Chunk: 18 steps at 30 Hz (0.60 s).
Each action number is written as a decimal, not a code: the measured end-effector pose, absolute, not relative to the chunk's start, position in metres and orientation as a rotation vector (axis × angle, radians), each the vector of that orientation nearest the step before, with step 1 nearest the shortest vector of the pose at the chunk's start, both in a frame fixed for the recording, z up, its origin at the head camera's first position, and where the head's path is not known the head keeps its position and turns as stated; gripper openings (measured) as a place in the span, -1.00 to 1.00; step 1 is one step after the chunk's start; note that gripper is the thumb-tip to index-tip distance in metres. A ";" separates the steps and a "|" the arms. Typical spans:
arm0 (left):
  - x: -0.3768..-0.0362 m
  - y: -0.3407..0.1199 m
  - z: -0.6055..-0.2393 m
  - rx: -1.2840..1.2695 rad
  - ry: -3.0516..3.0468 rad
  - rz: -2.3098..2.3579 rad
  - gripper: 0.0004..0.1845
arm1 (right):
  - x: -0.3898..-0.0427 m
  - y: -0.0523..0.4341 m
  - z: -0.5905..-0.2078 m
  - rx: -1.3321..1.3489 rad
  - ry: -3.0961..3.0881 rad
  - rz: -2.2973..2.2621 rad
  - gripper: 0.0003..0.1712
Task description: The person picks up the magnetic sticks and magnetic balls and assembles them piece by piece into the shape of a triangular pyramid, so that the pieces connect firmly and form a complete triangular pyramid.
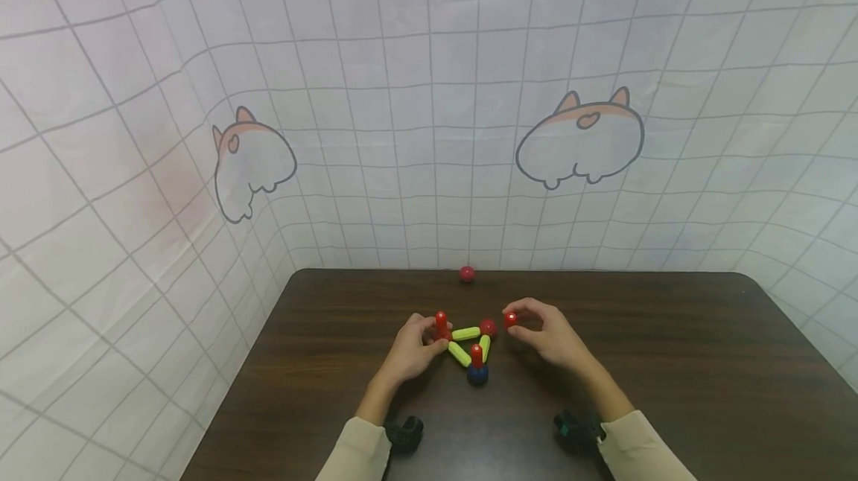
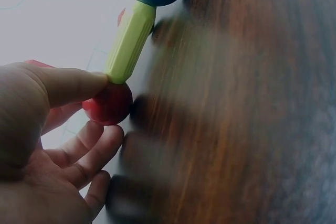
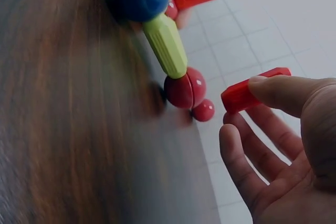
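Note:
A flat triangle of yellow-green rods (image 1: 465, 333) joins two red balls and a blue ball (image 1: 477, 374) on the table. One red rod (image 1: 477, 355) stands upright on the blue ball, another on the left red ball (image 2: 109, 104). My left hand (image 1: 412, 348) holds that left ball between thumb and fingers, the thumb also touching the end of a yellow-green rod. My right hand (image 1: 551, 336) pinches a loose red rod (image 3: 252, 90) between thumb and fingers. This rod is held just right of the far red ball (image 1: 488, 327), apart from it.
A separate red ball (image 1: 467, 274) lies at the far edge of the dark wooden table (image 1: 670, 362). Behind the table hangs a white grid-patterned cloth (image 1: 415, 131) with printed animal drawings. Dark bands (image 1: 404, 435) are worn on both wrists.

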<state>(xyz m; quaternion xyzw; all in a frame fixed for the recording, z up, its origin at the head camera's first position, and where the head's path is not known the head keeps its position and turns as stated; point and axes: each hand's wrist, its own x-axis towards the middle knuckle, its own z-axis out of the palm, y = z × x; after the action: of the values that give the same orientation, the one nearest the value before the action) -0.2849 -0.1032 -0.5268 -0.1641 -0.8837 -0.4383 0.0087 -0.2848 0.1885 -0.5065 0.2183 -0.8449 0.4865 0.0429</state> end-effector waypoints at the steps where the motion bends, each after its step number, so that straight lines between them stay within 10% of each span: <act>1: -0.285 -0.103 -0.527 -0.516 -2.763 -1.371 -0.75 | -0.284 0.187 -0.507 0.666 -2.584 1.493 -0.67; 18: -0.283 -0.100 -0.526 -0.445 -2.775 -1.369 -0.68 | -0.280 0.172 -0.510 0.671 -2.604 1.544 -0.64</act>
<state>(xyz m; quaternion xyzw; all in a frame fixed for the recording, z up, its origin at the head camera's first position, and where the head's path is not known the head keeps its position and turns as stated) -0.2835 -0.0998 -0.5264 -0.1424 -0.8877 -0.4378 0.0076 -0.2803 0.1715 -0.5101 0.2163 -0.8397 0.4978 0.0202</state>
